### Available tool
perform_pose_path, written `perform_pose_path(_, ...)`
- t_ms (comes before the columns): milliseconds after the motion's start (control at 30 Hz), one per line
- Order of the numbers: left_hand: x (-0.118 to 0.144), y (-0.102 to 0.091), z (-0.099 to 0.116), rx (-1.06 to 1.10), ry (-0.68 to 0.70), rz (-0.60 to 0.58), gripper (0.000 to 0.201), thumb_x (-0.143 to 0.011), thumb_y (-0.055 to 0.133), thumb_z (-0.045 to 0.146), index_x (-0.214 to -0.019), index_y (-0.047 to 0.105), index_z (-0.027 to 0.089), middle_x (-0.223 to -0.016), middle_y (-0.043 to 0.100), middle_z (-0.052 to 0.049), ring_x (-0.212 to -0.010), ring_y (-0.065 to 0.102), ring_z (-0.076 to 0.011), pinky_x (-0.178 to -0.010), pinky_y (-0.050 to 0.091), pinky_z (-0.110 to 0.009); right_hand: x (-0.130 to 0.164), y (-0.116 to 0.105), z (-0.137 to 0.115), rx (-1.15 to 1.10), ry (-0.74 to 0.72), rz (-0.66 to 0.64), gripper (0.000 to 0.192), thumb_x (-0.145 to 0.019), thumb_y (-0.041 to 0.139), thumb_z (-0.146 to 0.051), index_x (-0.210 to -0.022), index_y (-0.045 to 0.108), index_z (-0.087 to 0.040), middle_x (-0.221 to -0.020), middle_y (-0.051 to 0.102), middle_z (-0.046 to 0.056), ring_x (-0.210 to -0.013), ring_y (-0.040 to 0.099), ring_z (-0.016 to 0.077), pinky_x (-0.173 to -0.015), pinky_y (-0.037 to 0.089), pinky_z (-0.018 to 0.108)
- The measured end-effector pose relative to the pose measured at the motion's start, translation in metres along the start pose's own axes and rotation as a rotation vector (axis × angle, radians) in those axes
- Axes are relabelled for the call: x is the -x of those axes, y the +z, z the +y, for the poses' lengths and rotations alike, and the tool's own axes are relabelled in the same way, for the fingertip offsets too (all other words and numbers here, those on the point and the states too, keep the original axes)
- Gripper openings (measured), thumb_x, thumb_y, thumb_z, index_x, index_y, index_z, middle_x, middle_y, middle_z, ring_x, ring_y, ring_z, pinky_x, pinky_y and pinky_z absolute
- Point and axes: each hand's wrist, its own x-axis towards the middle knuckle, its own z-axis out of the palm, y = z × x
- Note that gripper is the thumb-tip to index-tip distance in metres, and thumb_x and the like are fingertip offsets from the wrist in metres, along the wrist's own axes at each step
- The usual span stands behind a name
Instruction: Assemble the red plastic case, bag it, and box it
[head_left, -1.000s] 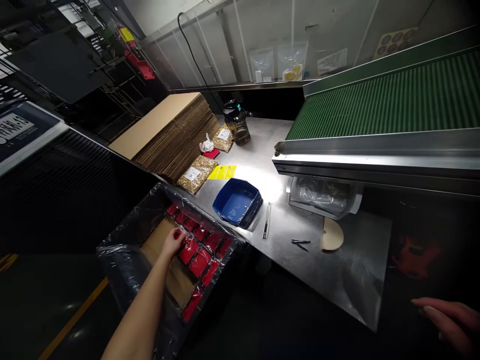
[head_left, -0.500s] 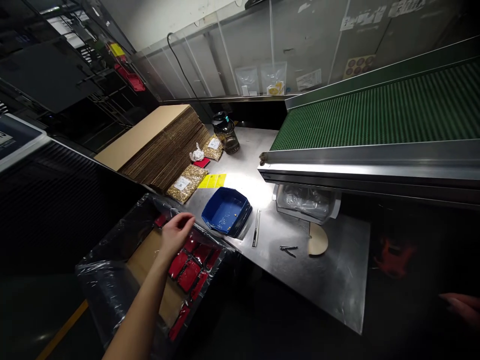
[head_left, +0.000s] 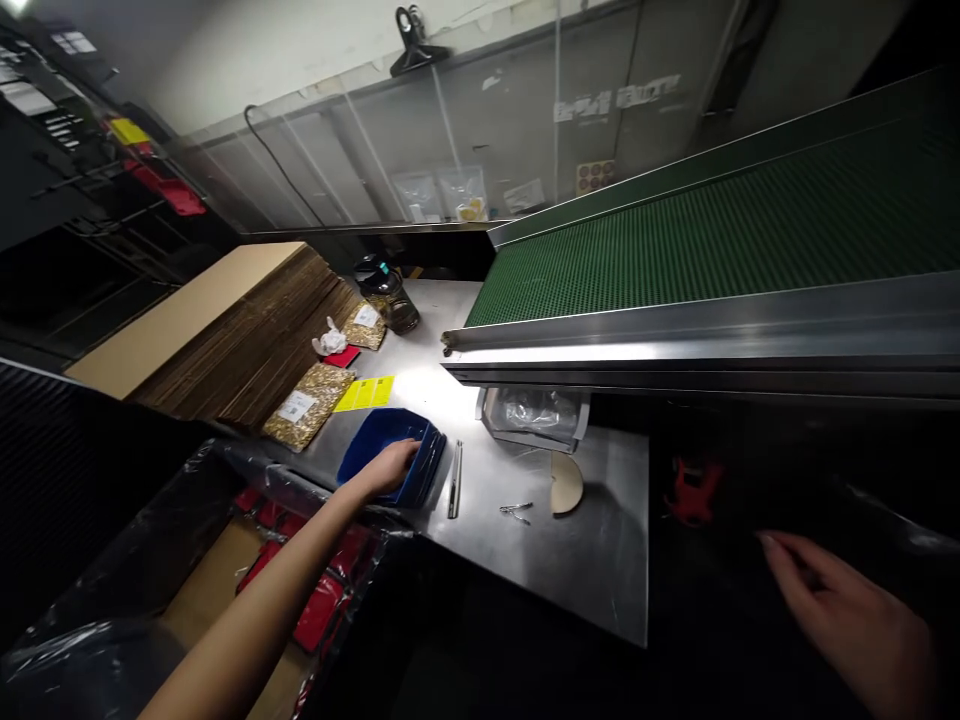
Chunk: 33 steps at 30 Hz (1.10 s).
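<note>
My left hand (head_left: pixel 391 468) reaches into a blue plastic tray (head_left: pixel 433 452) on the metal table, its curled fingers down against the tray's right inner wall. Whatever the fingertips pinch is hidden. Low on the right, over a dark area, is my right hand (head_left: pixel 847 605) with thumb and fingers drawn together; anything between them is too small or dark to make out. Under my left forearm stands a box lined with clear plastic (head_left: pixel 247 465), holding several red packets (head_left: pixel 319 610) and a cardboard sheet (head_left: pixel 206 580).
Right of the tray lie a box cutter (head_left: pixel 455 480), small metal clippers (head_left: pixel 516 512) and a round beige piece (head_left: pixel 566 485). A green conveyor (head_left: pixel 637 240) slopes above a clear bin (head_left: pixel 532 418). Stacked cardboard (head_left: pixel 240 330), gold packets (head_left: pixel 311 400) and a dark bottle (head_left: pixel 390 295) stand behind.
My left hand has moved from above the lined box into the blue tray. My right hand has come further into view from the right edge. The whole view has shifted right.
</note>
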Motion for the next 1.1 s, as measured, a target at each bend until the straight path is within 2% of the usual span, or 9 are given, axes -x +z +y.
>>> perform_pose_path(167,0.002,-0.007,0.003,0.029,-0.045,-0.013,0.019,-0.094,0.064,0.031,-0.093,0.067,0.013,-0.093,0.068,-0.006,-0.088,0.065,-0.0225,-0.083,0.052,-0.037,-0.004,-0.008,-0.006,-0.005,0.101,-0.032,0.048,-0.081,0.051,-0.07,-0.095,0.078,-0.032,-0.089,0.077,-0.003,-0.071,0.073,0.0227,-0.055,0.053,0.036)
perform_pose_path(367,0.005,-0.017,-0.002,0.017,-0.163,0.03,0.032,-0.093,0.062,0.045,-0.092,0.068,0.014,-0.082,0.066,-0.005,-0.076,0.062,-0.0207,-0.077,0.05,-0.035,-0.005,-0.01,-0.003,-0.023,0.063,-0.008,0.047,-0.084,0.05,-0.069,-0.092,0.078,-0.032,-0.088,0.077,-0.005,-0.073,0.073,0.0207,-0.054,0.054,0.033)
perform_pose_path(467,0.009,-0.021,-0.008,0.011,-0.212,0.096,0.036,-0.089,0.062,0.049,-0.093,0.069,0.014,-0.085,0.068,-0.006,-0.079,0.061,-0.0218,-0.08,0.048,-0.037,-0.005,-0.008,-0.003,-0.011,0.036,0.022,0.047,-0.087,0.048,-0.069,-0.094,0.078,-0.033,-0.092,0.078,-0.006,-0.078,0.074,0.0202,-0.056,0.054,0.032)
perform_pose_path(633,0.018,-0.029,-0.008,0.096,-0.292,0.212,0.051,-0.081,0.064,0.059,-0.107,0.074,0.016,-0.103,0.073,-0.01,-0.094,0.064,-0.0268,-0.092,0.046,-0.043,-0.006,-0.007,-0.007,-0.012,0.018,0.045,0.048,-0.089,0.046,-0.068,-0.095,0.077,-0.032,-0.093,0.078,-0.006,-0.077,0.074,0.0189,-0.056,0.054,0.031)
perform_pose_path(800,0.024,-0.034,0.006,0.325,-0.391,0.374,0.055,-0.065,0.077,0.065,-0.09,0.078,0.016,-0.1,0.074,-0.012,-0.101,0.063,-0.0301,-0.098,0.044,-0.044,-0.005,-0.008,-0.009,-0.001,0.001,0.06,0.05,-0.09,0.044,-0.068,-0.095,0.077,-0.031,-0.094,0.078,-0.004,-0.075,0.073,0.0192,-0.055,0.051,0.031)
perform_pose_path(867,0.026,-0.034,0.018,0.472,-0.441,0.474,0.061,-0.06,0.082,0.067,-0.091,0.077,0.015,-0.095,0.074,-0.012,-0.091,0.063,-0.028,-0.087,0.048,-0.039,-0.004,-0.009,-0.008,-0.008,-0.017,0.064,0.049,-0.091,0.045,-0.067,-0.096,0.077,-0.03,-0.095,0.078,-0.003,-0.077,0.073,0.0201,-0.057,0.052,0.031)
perform_pose_path(933,0.031,-0.031,0.039,0.658,-0.462,0.578,0.071,-0.057,0.086,0.07,-0.099,0.075,0.013,-0.093,0.073,-0.01,-0.078,0.06,-0.0216,-0.073,0.048,-0.031,-0.005,-0.008,-0.006,-0.019,-0.024,0.056,0.048,-0.091,0.046,-0.065,-0.097,0.078,-0.029,-0.097,0.078,-0.001,-0.078,0.073,0.0211,-0.057,0.051,0.031)
perform_pose_path(1033,0.038,-0.011,0.089,0.975,-0.425,0.659,0.076,-0.054,0.092,0.069,-0.104,0.071,0.015,-0.089,0.069,-0.005,-0.071,0.055,-0.0129,-0.064,0.045,-0.021,-0.008,-0.008,-0.007,-0.042,0.017,0.033,0.048,-0.09,0.048,-0.065,-0.096,0.079,-0.028,-0.097,0.078,0.002,-0.078,0.073,0.0236,-0.057,0.05,0.032)
perform_pose_path(1100,0.042,0.013,0.133,1.172,-0.384,0.615,0.069,-0.055,0.096,0.062,-0.1,0.071,0.016,-0.087,0.068,-0.004,-0.071,0.054,-0.0101,-0.062,0.043,-0.017,-0.008,-0.01,-0.015,-0.093,0.106,-0.032,0.046,-0.088,0.053,-0.065,-0.098,0.079,-0.028,-0.098,0.078,0.003,-0.081,0.072,0.0253,-0.06,0.051,0.033)
